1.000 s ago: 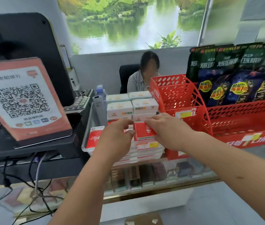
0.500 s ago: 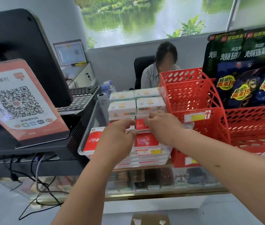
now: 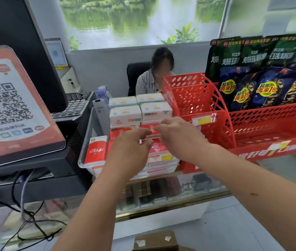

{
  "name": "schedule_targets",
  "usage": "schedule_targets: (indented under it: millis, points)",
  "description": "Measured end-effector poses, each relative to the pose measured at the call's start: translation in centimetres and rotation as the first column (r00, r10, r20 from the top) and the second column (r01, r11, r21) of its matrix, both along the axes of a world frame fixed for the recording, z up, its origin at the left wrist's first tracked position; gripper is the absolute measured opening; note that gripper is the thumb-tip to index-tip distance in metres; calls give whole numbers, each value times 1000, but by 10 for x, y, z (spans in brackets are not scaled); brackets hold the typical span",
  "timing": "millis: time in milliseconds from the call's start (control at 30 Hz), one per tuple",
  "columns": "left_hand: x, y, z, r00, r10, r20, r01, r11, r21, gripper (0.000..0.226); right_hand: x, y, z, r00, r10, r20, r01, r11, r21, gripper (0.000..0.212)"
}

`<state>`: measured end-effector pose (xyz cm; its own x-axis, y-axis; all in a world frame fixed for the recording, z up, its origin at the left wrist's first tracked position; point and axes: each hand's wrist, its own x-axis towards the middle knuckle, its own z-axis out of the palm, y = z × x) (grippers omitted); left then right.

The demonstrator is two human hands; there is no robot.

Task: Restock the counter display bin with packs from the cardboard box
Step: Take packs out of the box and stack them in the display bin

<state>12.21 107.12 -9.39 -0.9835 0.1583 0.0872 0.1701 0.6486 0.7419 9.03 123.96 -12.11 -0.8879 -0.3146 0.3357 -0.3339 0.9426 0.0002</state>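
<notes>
A clear display bin on the glass counter holds rows of red packs, with white packs stacked at its back. One red pack stands upright at the bin's left end. My left hand and my right hand meet over the bin's middle row. Both pinch a red pack by its ends, just in front of the white packs. My fingers hide most of it. The cardboard box shows at the bottom edge, below my arms.
A red perforated basket stands right of the bin, with snack bags in the tray beside it. At the left are a QR code sign, a monitor, a keyboard and loose cables. A person sits behind the counter.
Both hands have carried the red pack further back and lower into the bin's middle row. The view has drawn closer to the counter.
</notes>
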Motion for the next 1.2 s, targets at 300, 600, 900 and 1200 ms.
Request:
schedule_targets:
  millis: [300, 600, 900, 1200]
  points:
    - [30, -45, -51, 972, -203, 116, 193, 977, 92, 29, 108, -45, -28, 994, -109, 17, 110, 992, -60, 24]
    - [68, -66, -116, 940, -245, 238, 259, 965, -31, 31, 160, -53, -93, 961, -170, 218, 190, 979, -78, 26]
    - [97, -48, -224, 892, -87, 444, 181, 968, -174, 30, 177, -21, -223, 797, -141, 588, 199, 979, -34, 30]
    - [118, -15, -361, 835, 16, 550, 176, 940, -293, 29, 182, -1, -380, 658, -75, 750, 80, 996, 30, 22]
